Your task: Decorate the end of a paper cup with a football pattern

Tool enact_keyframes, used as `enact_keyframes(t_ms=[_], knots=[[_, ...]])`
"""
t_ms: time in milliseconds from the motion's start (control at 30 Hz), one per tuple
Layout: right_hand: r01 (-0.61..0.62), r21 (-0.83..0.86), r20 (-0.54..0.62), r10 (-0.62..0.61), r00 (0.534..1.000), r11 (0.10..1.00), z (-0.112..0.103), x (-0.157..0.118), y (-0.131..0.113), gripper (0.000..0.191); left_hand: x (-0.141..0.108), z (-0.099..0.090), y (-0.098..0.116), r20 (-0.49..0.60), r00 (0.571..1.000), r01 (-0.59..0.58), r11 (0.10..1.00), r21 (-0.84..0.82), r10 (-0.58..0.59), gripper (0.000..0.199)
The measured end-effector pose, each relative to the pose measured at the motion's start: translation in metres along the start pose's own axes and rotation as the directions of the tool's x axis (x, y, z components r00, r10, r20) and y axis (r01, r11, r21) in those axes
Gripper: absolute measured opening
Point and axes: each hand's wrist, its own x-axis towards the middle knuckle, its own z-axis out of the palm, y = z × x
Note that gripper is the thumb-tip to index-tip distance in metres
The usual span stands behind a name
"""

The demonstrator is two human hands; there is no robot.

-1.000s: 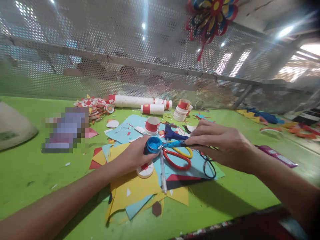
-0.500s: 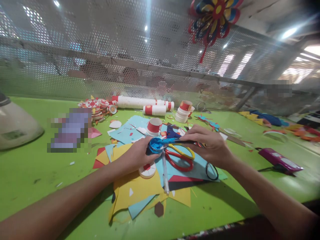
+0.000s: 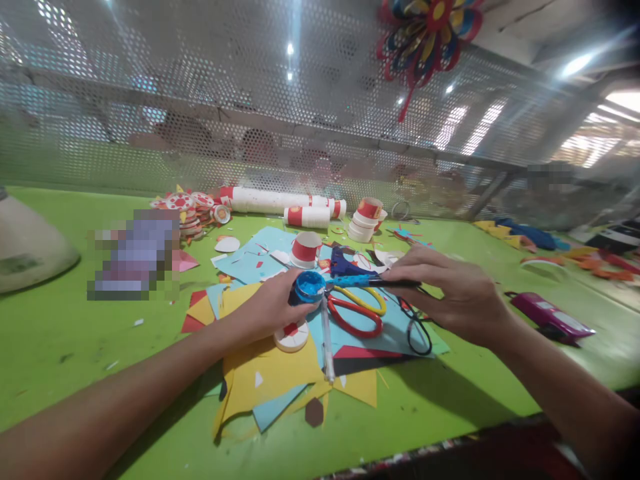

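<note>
My left hand (image 3: 270,308) grips a small round pot of blue paint (image 3: 307,287), held just above a white and red paper disc (image 3: 291,335). My right hand (image 3: 453,291) pinches a thin brush (image 3: 373,281) whose blue-coated end reaches toward the pot's rim. Under both hands lie red and yellow handled scissors (image 3: 357,310), black handled scissors (image 3: 417,330) and a white glue stick (image 3: 327,340), all on sheets of yellow, blue and red paper (image 3: 270,380).
A green table (image 3: 65,333) carries a red-banded paper cup (image 3: 305,249), stacked cups (image 3: 363,220), long cup rolls (image 3: 275,200), a blue glue gun (image 3: 345,265) and a purple object (image 3: 550,315) on the right. A perforated metal screen (image 3: 200,120) stands behind; a white container (image 3: 25,250) sits far left.
My right hand drew back to the right with the brush, so its tip left the pot's middle and sits by the rim. My left hand kept the pot almost still.
</note>
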Motion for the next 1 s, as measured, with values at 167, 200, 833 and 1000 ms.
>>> enact_keyframes(t_ms=[167, 200, 833, 1000], knots=[[-0.3, 0.251, -0.096, 0.332, 0.938, 0.92, 0.022, -0.003, 0.012, 0.019, 0.0, 0.0, 0.0, -0.002, 1.0, 0.026, 1.0, 0.01, -0.026, 0.034], [-0.351, 0.308, -0.098, 0.396, 0.913, 0.884, 0.027, -0.004, 0.015, 0.018, 0.0, 0.0, 0.0, -0.001, 1.0, 0.031, 0.999, 0.011, -0.031, 0.034], [0.021, 0.132, -0.072, -0.011, 0.997, 0.991, 0.05, 0.003, 0.028, 0.024, 0.001, 0.0, 0.0, 0.016, 0.999, 0.046, 0.999, -0.005, -0.046, 0.04], [-0.005, 0.12, -0.026, 0.008, 1.0, 0.993, 0.041, -0.006, 0.027, 0.027, 0.0, -0.001, 0.0, 0.019, 0.999, 0.029, 1.0, -0.006, -0.029, 0.037]])
